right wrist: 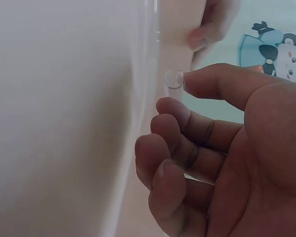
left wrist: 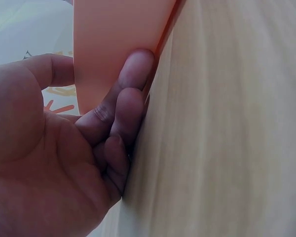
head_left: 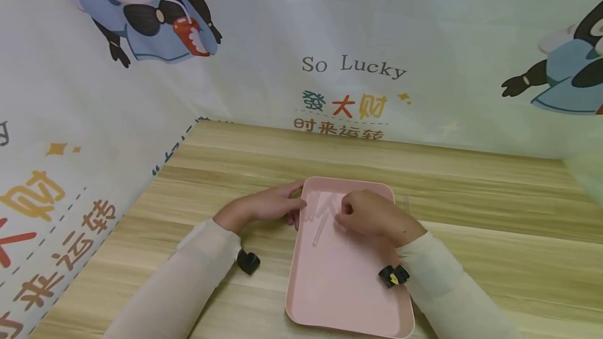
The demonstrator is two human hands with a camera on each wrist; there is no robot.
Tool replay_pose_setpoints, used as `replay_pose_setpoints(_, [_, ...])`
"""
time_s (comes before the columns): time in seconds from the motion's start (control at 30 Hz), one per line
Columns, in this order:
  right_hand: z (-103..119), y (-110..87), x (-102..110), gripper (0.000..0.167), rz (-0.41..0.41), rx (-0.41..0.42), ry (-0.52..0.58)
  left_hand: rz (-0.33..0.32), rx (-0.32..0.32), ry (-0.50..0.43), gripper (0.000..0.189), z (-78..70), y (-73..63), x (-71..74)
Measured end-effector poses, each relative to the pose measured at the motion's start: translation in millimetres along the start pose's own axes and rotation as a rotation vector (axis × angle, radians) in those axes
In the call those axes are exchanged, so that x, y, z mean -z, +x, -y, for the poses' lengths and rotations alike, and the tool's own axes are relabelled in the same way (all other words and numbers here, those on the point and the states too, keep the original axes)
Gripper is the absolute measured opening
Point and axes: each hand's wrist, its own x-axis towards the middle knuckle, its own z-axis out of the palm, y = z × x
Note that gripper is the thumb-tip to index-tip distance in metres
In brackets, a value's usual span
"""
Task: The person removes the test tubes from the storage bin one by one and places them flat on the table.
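Observation:
A pink rectangular tray (head_left: 348, 297) lies on the table, with several clear tubes (head_left: 321, 230) near its far left corner. My left hand (head_left: 268, 206) holds the tray's left side, the thumb at the rim and the fingers (left wrist: 135, 69) against the outer wall down by the tabletop. Over the tray, my right hand (head_left: 372, 214) pinches one clear tube (right wrist: 174, 80) between thumb and index finger, its round end showing in the right wrist view. The other fingers of that hand are curled. In the head view the hand covers most of this tube.
Another clear tube-like piece (head_left: 407, 204) lies on the wooden table (head_left: 494, 198) just right of the tray. A printed cloth (head_left: 264, 25) hangs along the back and left edges of the table.

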Motion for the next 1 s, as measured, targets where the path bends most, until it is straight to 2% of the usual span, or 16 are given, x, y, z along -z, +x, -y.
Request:
replay_pose_setpoints(0.57, [3.6,-6.7,14.6,0.027,0.007,0.051,0.013,-0.001,0.018,-0.015,0.059,2.3,2.1,-1.1])
replay_pose_setpoints(0.73, [4.4,-8.9,17.2,0.028,0.024,0.040,0.041,0.008,0.036,-0.033,0.061,2.2,1.2,-1.8])
replay_pose_setpoints(1.0, [2.4,-11.5,25.3,0.026,0.028,0.012,0.075,-0.001,0.004,-0.031,0.055,1.3,1.8,-0.5])
